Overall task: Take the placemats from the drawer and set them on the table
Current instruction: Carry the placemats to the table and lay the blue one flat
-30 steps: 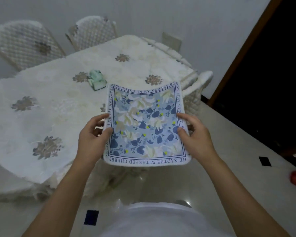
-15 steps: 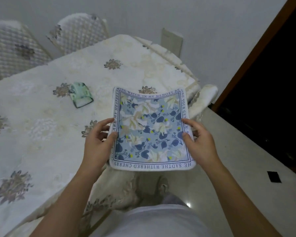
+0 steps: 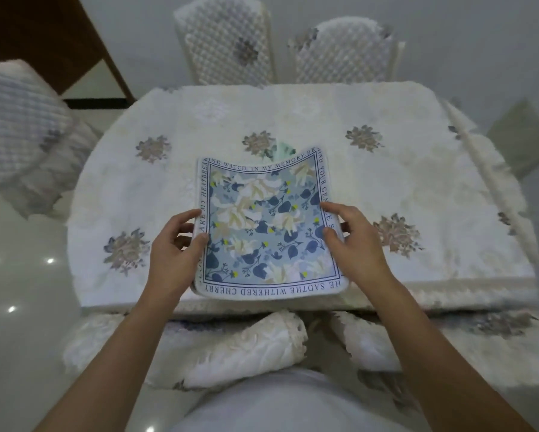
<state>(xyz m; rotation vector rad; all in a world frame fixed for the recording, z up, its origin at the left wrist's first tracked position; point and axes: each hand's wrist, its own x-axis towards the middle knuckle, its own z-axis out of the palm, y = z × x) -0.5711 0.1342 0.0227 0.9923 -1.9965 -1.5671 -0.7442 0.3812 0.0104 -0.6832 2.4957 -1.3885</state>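
Note:
A square placemat [image 3: 262, 226] with a blue and white flower print and a lettered border is held flat over the near side of the table [image 3: 417, 182]. My left hand [image 3: 178, 247] grips its left edge, thumb on top and fingers beneath. My right hand [image 3: 352, 241] grips the right edge the same way. The mat sags a little in the middle and its far corners curl up. The table wears a cream cloth with grey flower motifs.
A small pale green object [image 3: 282, 149] peeks out behind the mat's far edge. Two quilted chairs [image 3: 227, 42] stand at the far side, another chair [image 3: 22, 126] at the left. Covered chair backs [image 3: 246, 347] lie just below the table's near edge.
The view has swung round so the table now lies straight ahead. The mat, still held by both hands, has moved over the tabletop and covers most of the green object.

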